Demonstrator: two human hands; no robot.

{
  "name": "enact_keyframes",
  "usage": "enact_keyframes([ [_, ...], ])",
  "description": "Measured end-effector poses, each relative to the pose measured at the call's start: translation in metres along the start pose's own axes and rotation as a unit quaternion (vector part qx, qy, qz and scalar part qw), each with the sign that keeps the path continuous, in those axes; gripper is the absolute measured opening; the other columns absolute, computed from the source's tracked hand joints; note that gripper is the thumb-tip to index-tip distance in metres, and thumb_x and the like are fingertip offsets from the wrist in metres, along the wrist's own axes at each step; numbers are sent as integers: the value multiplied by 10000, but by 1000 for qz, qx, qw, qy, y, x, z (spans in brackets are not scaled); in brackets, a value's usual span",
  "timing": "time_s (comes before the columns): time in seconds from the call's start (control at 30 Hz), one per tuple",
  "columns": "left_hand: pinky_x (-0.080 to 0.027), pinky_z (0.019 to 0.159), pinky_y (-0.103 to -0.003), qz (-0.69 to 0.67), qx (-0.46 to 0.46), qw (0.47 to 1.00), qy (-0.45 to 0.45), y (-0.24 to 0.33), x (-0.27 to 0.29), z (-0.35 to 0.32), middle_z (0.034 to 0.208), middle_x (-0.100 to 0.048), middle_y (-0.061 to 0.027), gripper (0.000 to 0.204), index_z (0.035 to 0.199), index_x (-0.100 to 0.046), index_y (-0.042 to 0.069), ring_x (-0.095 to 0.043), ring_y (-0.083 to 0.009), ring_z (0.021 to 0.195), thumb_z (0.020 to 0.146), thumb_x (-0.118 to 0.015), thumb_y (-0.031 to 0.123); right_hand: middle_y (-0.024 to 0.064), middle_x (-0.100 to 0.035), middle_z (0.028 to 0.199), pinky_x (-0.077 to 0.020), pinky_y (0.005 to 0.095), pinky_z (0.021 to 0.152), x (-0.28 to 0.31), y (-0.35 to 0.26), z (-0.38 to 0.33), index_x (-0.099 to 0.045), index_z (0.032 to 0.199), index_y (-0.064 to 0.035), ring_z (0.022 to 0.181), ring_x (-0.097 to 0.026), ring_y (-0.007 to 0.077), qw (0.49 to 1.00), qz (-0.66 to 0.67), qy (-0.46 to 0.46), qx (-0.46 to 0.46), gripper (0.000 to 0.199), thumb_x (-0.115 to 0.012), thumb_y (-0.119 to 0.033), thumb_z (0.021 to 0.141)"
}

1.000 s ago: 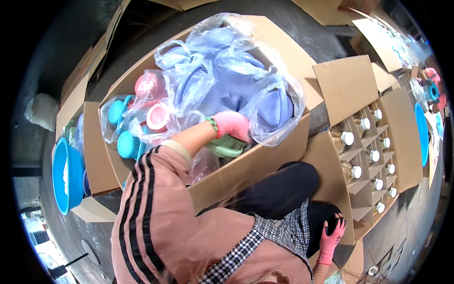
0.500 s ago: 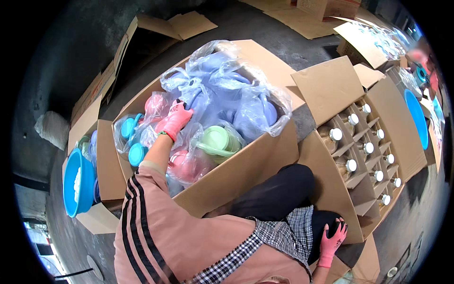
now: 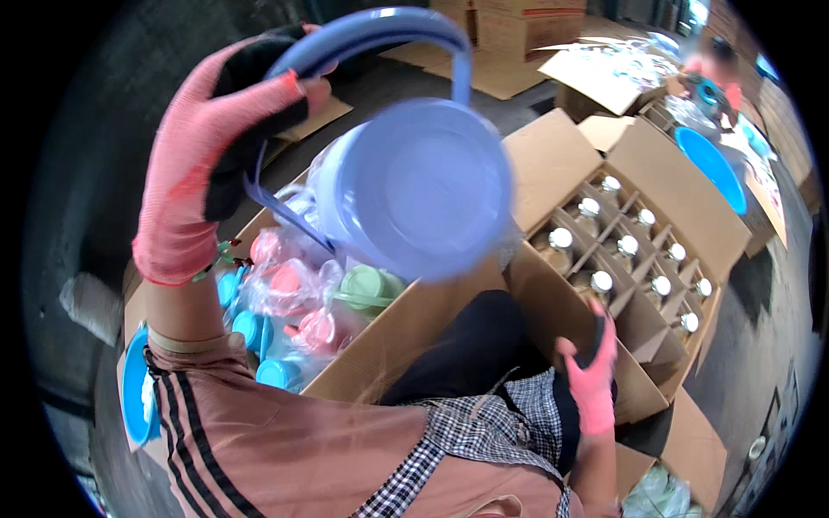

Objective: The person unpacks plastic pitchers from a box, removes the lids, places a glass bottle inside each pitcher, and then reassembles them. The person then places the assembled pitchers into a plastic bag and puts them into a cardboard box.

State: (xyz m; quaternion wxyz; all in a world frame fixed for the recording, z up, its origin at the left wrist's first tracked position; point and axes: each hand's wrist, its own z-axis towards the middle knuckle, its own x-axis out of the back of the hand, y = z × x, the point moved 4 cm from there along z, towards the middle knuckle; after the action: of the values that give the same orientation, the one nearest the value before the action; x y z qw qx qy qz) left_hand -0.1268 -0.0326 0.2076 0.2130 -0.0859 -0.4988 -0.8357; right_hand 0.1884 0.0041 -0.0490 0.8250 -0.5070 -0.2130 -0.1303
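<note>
My left hand [image 3: 199, 151], in a pink glove with black on the palm side, is raised at the left, fingers and thumb curled round the handle [image 3: 384, 24] of a purple container [image 3: 423, 186]. Grip is on the left part of the loop. The container hangs tilted, just right of that hand and above the big carton [image 3: 423, 324], one round flat face toward me; lid or base, can't tell. Slight blur on it. Green band [image 3: 226, 252] round my left wrist.

My right hand [image 3: 594, 375], same kind of glove, is low on the right beside my knee. Thumb and fingers spread apart, nothing held. Fingertips are close to the near wall of the bottle carton [image 3: 553, 311]; contact with it, can't tell.

Big carton, in front of me and to the left: pink containers [image 3: 326, 330], turquoise containers [image 3: 248, 326] at the left side, one green container [image 3: 366, 287] toward the right, clear plastic bags [image 3: 281, 302] around some of them. The purple container hides part of this carton.

Bottle carton, right: bottles with white caps [image 3: 561, 250], set between cardboard dividers [image 3: 639, 324], flaps folded out.

Around: blue basin [image 3: 134, 393] at the near left with something white inside, larger blue basin [image 3: 712, 170] far right, another person [image 3: 725, 78] behind it. Near right, a small carton [image 3: 695, 449] with a pale green plastic bag [image 3: 658, 496].
</note>
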Motion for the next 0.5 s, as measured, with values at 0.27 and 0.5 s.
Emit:
enact_keyframes([
  [0.27, -413, 909, -330, -220, -23, 970, -98, 51, -101, -4, 1179, -477, -226, 289, 1031, -513, -92, -498, -261, 1071, 860, -489, 141, 103, -544, 1020, -409, 293, 841, 36, -25, 26, -433, 1165, 30, 952, -514, 170, 985, 144, 88, 29, 597, -699, -33, 633],
  [0.5, -442, 795, -253, -305, 97, 934, -160, -25, -146, -1, 1002, -559, -103, 330, 1115, -501, -48, -549, -149, 921, 834, -533, 122, 169, -584, 1048, -415, 304, 838, 91, -34, -57, -542, 1014, 74, 940, -564, 218, 968, 174, 175, -42, 418, -717, -90, 672],
])
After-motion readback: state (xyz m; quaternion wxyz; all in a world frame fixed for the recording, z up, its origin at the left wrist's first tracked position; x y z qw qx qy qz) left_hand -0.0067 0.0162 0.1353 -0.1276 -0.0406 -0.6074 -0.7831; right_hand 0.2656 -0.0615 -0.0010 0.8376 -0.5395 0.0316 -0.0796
